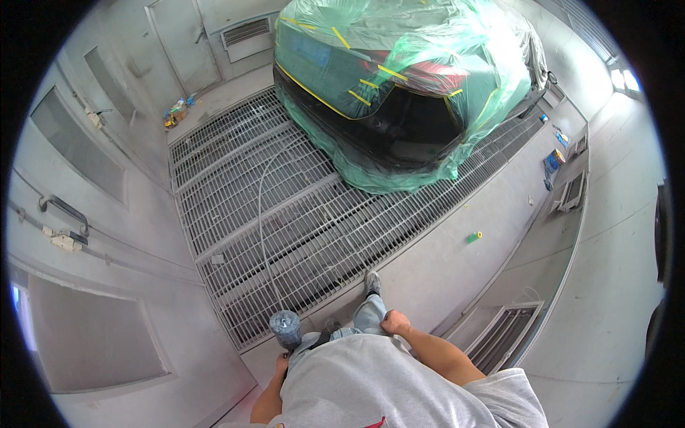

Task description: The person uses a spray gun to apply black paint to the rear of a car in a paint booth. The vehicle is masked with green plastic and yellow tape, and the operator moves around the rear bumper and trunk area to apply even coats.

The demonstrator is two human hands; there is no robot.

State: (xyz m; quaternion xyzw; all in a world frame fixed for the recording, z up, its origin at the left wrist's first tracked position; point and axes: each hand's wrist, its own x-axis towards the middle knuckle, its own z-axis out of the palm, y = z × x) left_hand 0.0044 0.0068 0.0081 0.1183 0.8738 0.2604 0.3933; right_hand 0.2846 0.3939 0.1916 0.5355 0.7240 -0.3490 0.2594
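Note:
My left hand [282,362] is closed round a spray gun with a round, clear-sided cup [285,329] on top, held low beside my left leg; the gun's body is mostly hidden below the cup. Hanging by my right thigh, my right hand [395,323] is curled into a loose fist, and no object shows in it. Ahead stands a car [407,125] wrapped in green masking film [342,153] with strips of yellow tape. A dark glossy panel at its near end is left uncovered.
Floor grating [242,185] runs under the car, with a thin hose [261,207] lying across it. A green tape roll [474,237] and a blue can [554,160] sit on the floor at right. Small items [177,113] lie by the far-left wall. A door handle [66,210] juts out at left.

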